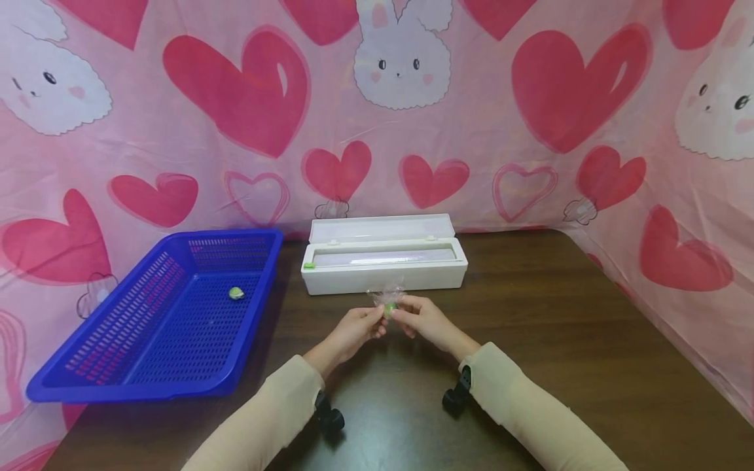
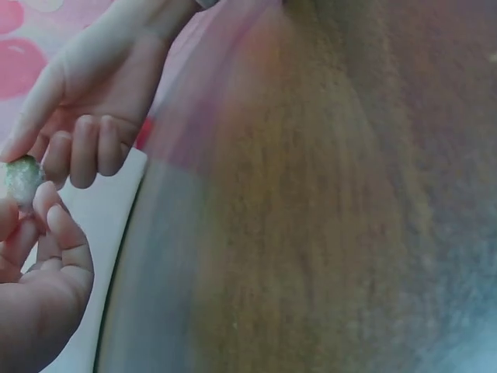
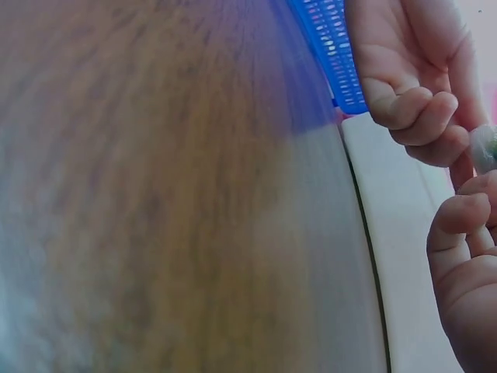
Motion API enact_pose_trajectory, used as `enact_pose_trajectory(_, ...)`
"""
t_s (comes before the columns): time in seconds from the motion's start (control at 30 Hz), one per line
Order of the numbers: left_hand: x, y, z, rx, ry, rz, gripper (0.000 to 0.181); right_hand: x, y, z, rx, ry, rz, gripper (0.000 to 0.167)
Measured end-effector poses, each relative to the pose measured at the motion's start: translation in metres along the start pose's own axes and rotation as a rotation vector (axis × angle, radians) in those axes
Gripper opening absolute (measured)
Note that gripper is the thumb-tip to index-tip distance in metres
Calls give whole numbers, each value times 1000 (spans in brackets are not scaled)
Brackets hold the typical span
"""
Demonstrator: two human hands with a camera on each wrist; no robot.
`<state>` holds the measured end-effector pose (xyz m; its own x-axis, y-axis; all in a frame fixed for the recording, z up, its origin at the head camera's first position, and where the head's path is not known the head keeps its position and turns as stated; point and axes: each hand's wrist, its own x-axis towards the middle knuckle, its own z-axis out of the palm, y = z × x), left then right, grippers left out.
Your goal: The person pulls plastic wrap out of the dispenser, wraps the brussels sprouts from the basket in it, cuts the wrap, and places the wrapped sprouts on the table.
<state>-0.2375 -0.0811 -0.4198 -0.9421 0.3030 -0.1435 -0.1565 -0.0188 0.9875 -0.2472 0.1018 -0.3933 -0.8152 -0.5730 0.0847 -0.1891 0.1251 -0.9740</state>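
We see both sleeved forearms (image 1: 265,415) angled inward over the table (image 1: 542,314), left hand (image 1: 352,330) and right hand (image 1: 432,324) meeting just before the white box (image 1: 383,281); thumb and fingers of each pinch a small green film-wrapped piece (image 1: 389,309) between them, other fingers curled

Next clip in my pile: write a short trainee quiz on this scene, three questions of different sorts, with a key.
1. True or false: the white box has its lid open.
2. How many hands have their grip on the held green piece?
3. Where does the other green piece lie?
A) in the white box
B) in the blue basket
C) on the tabletop

Key:
1. True.
2. Two: left hand and right hand.
3. B.
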Motion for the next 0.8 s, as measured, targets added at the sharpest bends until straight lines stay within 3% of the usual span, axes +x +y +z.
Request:
enact_pose_trajectory(0.17, 2, -5, 1, 2, -4, 47, 37, 0, 0, 0, 41, 5, 27, 29)
enact_pose_trajectory(0.47, 0, -3, -2, 16, -81, 82, 34, 5, 12, -3, 115, -11, 22, 29)
enact_pose_trajectory(0.67, -1, -2, -2, 24, -69, 86, 33, 1, 3, -1, 140, -21, 47, 34)
enact_pose_trajectory(0.8, -1, -2, -1, 7, -55, 79, 29, 1, 4, -1, 149, -24, 43, 28)
